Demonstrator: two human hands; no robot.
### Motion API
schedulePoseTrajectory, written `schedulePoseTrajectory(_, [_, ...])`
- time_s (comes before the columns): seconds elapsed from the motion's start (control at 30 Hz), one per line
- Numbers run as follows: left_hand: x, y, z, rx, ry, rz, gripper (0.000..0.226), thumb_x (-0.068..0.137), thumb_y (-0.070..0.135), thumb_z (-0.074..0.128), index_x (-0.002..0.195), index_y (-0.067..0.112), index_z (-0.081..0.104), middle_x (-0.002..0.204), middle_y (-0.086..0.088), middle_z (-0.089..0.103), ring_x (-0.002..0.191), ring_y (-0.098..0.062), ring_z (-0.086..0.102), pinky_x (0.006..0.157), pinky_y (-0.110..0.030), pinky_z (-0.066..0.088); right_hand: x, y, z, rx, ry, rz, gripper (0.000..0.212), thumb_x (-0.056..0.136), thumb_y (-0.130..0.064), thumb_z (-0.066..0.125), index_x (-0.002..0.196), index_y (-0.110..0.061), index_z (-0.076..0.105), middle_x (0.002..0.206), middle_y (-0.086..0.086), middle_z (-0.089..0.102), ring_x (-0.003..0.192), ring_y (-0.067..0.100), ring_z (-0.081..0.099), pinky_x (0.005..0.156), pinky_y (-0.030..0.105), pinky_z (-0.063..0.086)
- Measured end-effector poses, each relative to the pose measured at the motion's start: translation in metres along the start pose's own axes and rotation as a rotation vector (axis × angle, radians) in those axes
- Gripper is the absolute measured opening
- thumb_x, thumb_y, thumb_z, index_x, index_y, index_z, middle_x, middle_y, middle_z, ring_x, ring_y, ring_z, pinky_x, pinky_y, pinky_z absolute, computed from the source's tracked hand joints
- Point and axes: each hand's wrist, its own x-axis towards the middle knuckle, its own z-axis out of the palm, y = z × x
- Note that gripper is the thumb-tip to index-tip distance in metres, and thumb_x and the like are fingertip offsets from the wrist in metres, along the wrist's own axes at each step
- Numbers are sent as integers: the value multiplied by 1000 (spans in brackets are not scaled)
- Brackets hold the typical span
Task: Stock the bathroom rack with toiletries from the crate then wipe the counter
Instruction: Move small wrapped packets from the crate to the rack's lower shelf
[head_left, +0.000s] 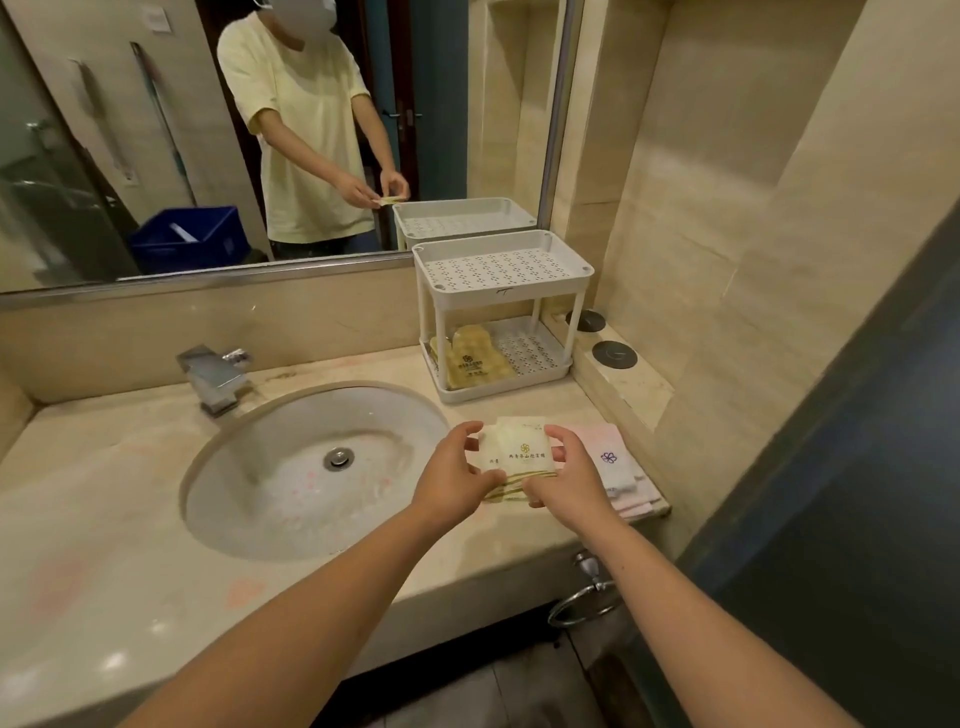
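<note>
Holding two packets (521, 453), both hands.

Left hand (453, 480) and right hand (569, 475) (arms outstretched) seemingly pinch together.

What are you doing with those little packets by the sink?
A person is stocking a bathroom rack. Both hands, the left hand and the right hand, hold a small stack of flat toiletry packets just above the counter, beside a folded pink towel. The white two-tier rack stands at the back by the mirror. Its lower shelf already has a few packets; its top shelf is empty. The blue crate shows only in the mirror.
</note>
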Motion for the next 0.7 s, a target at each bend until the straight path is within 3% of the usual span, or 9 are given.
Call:
schedulePoseTrajectory(0.13, [36, 4, 6, -47, -1, -21, 69, 80, 15, 76, 140, 21, 41, 122, 0, 55, 85, -16, 65, 76, -35, 58, 38, -3, -4, 23, 11, -16, 80, 71, 8, 67, 138, -26, 39, 116, 0, 53, 99, 19, 61, 63, 31, 59])
schedulePoseTrajectory(0.23, [69, 7, 13, -62, 6, -38, 66, 82, 12, 73, 140, 18, 42, 122, -1, 54, 89, -20, 66, 82, -41, 57, 75, -6, -9, 17, -10, -23, 79, 72, 9, 66, 139, -25, 40, 109, -6, 53, 94, 14, 60, 59, 28, 58])
schedulePoseTrajectory(0.33, [107, 9, 22, -61, 21, -51, 61, 84, 10, 71, 139, 17, 44, 124, -1, 53, 85, -17, 66, 80, -38, 57, 120, -9, -14, 14, -28, -24, 80, 72, 9, 66, 140, -24, 40, 105, -11, 51, 91, 10, 59, 59, 27, 57])
schedulePoseTrajectory(0.5, [183, 10, 44, -77, 53, -109, 57, 86, 7, 68, 137, 17, 46, 124, -2, 53, 92, -18, 65, 78, -32, 58, 208, -11, -24, -24, -55, -12, 81, 75, 7, 66, 143, -27, 38, 116, -9, 49, 93, 5, 55, 64, 22, 55])
schedulePoseTrajectory(0.63, [240, 3, 65, -100, 88, -139, 53, 88, 4, 65, 137, 15, 47, 126, -4, 55, 95, -22, 66, 85, -37, 57, 275, -5, -27, -49, -90, 6, 81, 76, 9, 66, 142, -28, 38, 115, -5, 54, 90, 3, 56, 55, 16, 52])
schedulePoseTrajectory(0.7, [265, -3, 72, -81, 104, -138, 52, 89, 7, 65, 137, 16, 48, 124, -2, 55, 91, -18, 66, 81, -32, 57, 302, 1, -26, -63, -80, -5, 80, 76, 9, 66, 142, -27, 38, 113, -5, 55, 92, 5, 58, 62, 18, 55])
